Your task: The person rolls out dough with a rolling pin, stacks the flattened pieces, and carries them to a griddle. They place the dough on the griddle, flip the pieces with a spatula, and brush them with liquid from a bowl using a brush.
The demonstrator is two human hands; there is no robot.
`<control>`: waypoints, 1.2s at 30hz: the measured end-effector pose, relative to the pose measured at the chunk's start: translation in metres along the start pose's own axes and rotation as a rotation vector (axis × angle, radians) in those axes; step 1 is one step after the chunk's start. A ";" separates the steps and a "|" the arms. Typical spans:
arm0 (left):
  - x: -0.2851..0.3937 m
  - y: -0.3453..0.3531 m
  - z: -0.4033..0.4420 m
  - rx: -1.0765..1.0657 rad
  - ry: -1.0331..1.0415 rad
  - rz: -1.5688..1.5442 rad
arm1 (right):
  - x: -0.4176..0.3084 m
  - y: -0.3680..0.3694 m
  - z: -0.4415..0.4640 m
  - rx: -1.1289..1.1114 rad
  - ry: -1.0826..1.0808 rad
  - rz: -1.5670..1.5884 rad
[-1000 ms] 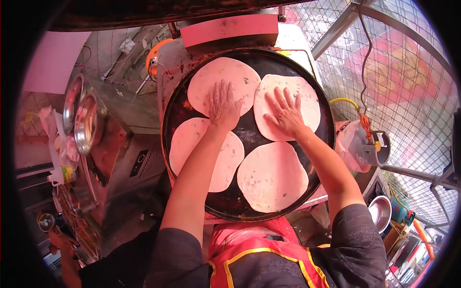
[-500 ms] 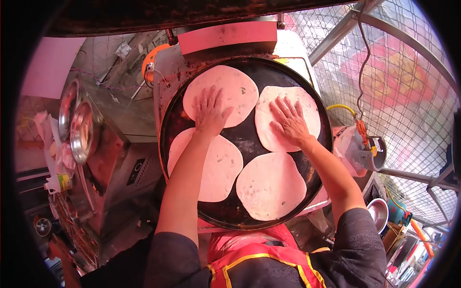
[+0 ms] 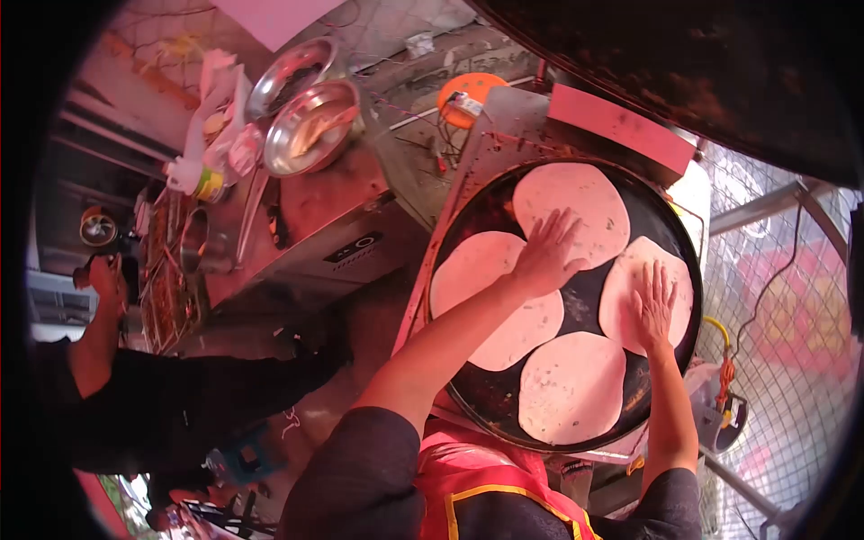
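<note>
Left hand (image 3: 545, 256) on far flatbread (image 3: 580, 191), right hand (image 3: 655, 310) on right flatbread (image 3: 620, 292), long axis pointing away; each grip wide

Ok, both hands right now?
Left hand: open, flat on the farthest dough round, gripping nothing.
Right hand: open, flat on the rightmost dough round, gripping nothing.

An outdoor food stall or street kitchen; wire-mesh fencing (image 3: 781, 270) at three o'clock; large round griddle (image 3: 583, 301) with flatbreads (image 3: 572, 389); metal bowls (image 3: 310, 128) at eleven o'clock.

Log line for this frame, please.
left hand: flat on far-left flatbread | right hand: flat on right flatbread | pan: four flatbreads
</note>
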State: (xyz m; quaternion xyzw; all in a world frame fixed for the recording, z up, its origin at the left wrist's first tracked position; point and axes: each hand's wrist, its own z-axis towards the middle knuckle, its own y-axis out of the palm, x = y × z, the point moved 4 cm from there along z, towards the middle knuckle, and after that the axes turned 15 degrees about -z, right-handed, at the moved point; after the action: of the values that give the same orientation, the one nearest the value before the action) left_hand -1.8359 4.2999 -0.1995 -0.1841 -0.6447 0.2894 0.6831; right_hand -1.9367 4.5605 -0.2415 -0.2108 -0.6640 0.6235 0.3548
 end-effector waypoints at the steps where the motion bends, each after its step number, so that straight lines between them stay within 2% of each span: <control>1: 0.017 -0.019 -0.027 0.142 0.068 -0.083 | -0.008 0.003 -0.005 -0.001 -0.035 -0.032; 2: 0.032 -0.046 -0.057 0.243 0.065 -0.201 | -0.006 0.007 -0.002 -0.057 -0.008 -0.023; 4: 0.037 -0.114 -0.128 0.529 0.002 -0.193 | -0.003 0.008 0.000 -0.072 -0.019 -0.012; 5: 0.031 -0.157 -0.166 0.744 -0.056 -0.101 | 0.003 0.005 -0.003 -0.095 -0.010 0.010; 6: 0.013 -0.197 -0.208 0.914 -0.141 0.121 | 0.001 0.000 0.002 -0.106 0.015 0.040; 8: -0.009 -0.284 -0.294 1.283 -0.298 0.070 | -0.015 -0.042 0.000 0.076 0.024 0.222; 10: -0.052 -0.360 -0.382 1.655 -0.466 0.146 | -0.034 -0.075 -0.004 0.200 0.025 0.383; 12: -0.126 -0.429 -0.458 1.705 -0.638 0.291 | -0.064 -0.101 -0.010 0.247 0.000 0.403; 15: -0.151 -0.492 -0.463 1.615 -0.776 -0.504 | -0.123 -0.141 -0.021 0.256 -0.053 0.446; 18: -0.211 -0.511 -0.459 1.544 -0.571 -0.749 | -0.198 -0.179 -0.027 0.237 -0.128 0.523; 20: -0.219 -0.521 -0.463 1.506 -0.598 -0.569 | -0.252 -0.209 -0.024 0.287 -0.269 0.544; 22: -0.193 -0.532 -0.468 1.440 -0.642 -0.421 | -0.306 -0.248 -0.015 0.325 -0.369 0.600; 23: -0.173 -0.543 -0.472 1.392 -0.612 -0.105 | -0.332 -0.271 -0.009 0.375 -0.429 0.603; 25: -0.126 -0.559 -0.472 1.237 -0.516 0.510 | -0.390 -0.323 0.002 0.324 -0.481 0.767; 26: -0.099 -0.566 -0.470 1.188 -0.488 0.468 | -0.420 -0.346 0.006 0.389 -0.560 0.787; 27: -0.066 -0.568 -0.463 1.120 -0.457 0.413 | -0.483 -0.404 0.001 0.485 -0.791 0.748; 30: -0.025 -0.555 -0.445 0.955 -0.496 0.244 | -0.557 -0.441 -0.012 0.595 -1.014 0.581; 31: -0.021 -0.545 -0.439 0.896 -0.527 0.183 | -0.570 -0.444 -0.016 0.683 -0.997 0.604; 34: -0.007 -0.501 -0.419 0.771 -0.447 0.085 | -0.569 -0.431 -0.012 0.608 -0.915 0.630; 36: -0.022 -0.469 -0.407 0.691 -0.452 0.043 | -0.545 -0.416 0.003 0.571 -0.798 0.796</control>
State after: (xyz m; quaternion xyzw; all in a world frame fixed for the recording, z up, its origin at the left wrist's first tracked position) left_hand -1.3603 3.9764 0.0354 0.1109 -0.6394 0.5364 0.5396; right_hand -1.5120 4.1089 0.0522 -0.0898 -0.4235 0.8910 -0.1370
